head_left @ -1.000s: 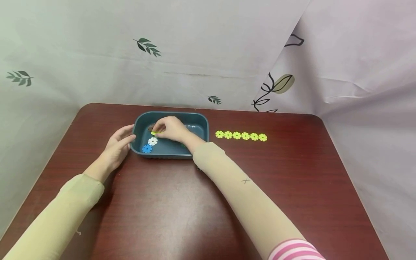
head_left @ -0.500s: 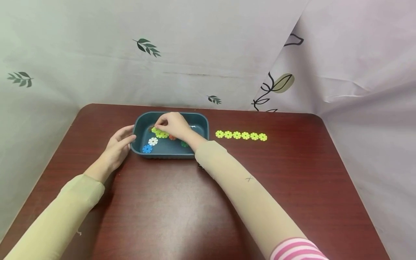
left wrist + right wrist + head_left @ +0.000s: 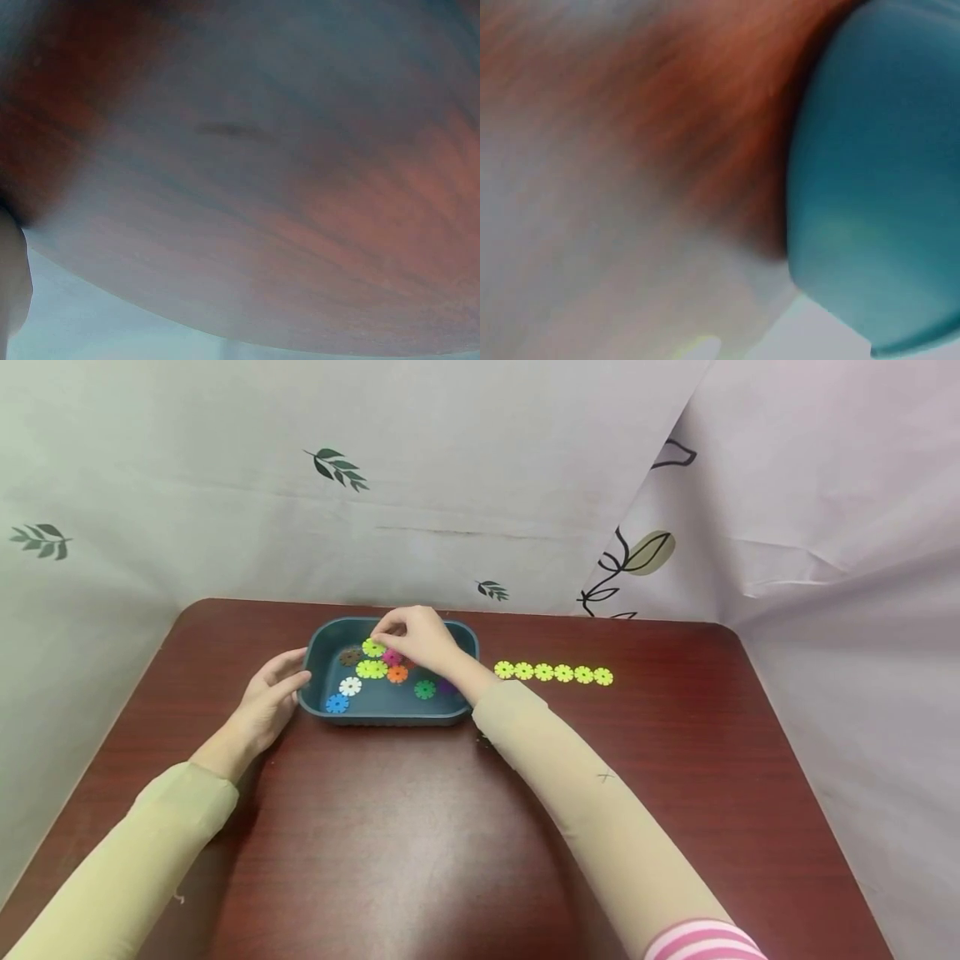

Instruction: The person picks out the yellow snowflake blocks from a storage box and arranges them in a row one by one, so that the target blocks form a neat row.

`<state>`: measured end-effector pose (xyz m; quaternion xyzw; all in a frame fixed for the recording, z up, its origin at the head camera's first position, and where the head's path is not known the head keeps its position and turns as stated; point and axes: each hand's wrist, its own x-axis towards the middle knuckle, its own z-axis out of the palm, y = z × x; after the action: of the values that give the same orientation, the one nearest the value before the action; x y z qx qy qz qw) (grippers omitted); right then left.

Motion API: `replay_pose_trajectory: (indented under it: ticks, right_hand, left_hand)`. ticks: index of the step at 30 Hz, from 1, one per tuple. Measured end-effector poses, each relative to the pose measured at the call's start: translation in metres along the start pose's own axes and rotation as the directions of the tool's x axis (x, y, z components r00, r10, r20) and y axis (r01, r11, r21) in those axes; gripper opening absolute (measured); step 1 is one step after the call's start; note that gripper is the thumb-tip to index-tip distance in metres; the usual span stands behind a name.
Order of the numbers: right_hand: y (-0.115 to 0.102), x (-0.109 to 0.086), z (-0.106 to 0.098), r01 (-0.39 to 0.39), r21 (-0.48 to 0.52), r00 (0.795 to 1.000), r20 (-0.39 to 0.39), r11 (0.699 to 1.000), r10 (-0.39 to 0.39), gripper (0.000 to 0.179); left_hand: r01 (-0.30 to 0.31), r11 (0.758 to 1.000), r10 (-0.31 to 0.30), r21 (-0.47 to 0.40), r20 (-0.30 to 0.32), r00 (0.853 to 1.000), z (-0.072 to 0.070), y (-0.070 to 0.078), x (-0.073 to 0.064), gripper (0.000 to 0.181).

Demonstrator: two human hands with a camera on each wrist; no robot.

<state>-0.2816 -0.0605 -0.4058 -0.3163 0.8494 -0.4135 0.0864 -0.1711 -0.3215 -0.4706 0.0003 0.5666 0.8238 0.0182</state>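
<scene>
A dark teal plastic tray [image 3: 382,721] stands on the table near its far side. My left hand [image 3: 266,702] holds the tray's left end, thumb tip over the rim and fingers along the outer wall. Over the tray's back half, my right hand [image 3: 422,639] pinches a yellow-green snowflake disc [image 3: 372,647] between thumb and fingers. Other discs lie inside: joined-looking yellow-green ones [image 3: 372,670], a brown [image 3: 350,657], a white [image 3: 350,687], a blue [image 3: 337,703], an orange [image 3: 397,674], a pink [image 3: 392,657] and a green [image 3: 425,690]. A purple one is partly hidden by my right wrist.
To the tray's right, a straight row of several yellow-green discs [image 3: 553,672] lies on the red-brown table [image 3: 375,827]. Behind the table hangs a pale cloth [image 3: 450,485] with leaf prints. The right wrist view shows the tray's outer wall [image 3: 870,172].
My right hand has lifted slightly and moved right within the tray with the yellow-green disc, uncovering the orange, pink and green discs. My left hand keeps its place at the tray.
</scene>
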Motion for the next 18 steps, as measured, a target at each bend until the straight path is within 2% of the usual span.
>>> replay_pose_trajectory:
  ticks: [11, 18]
  right_hand:
    - [0.017, -0.018, -0.036, -0.018, 0.019, 0.996, -0.088, 1.0, 0.02, 0.013]
    - [0.033, -0.034, -0.062, -0.05, 0.042, 0.982, -0.182, 0.998, 0.057, 0.014]
  left_hand:
    - [-0.002, 1.0, 0.002, 0.002, 0.005, 1.0, 0.0, 0.0, -0.001, 0.035]
    - [0.012, 0.999, -0.013, 0.047, 0.007, 1.0, 0.001, 0.002, -0.003, 0.034]
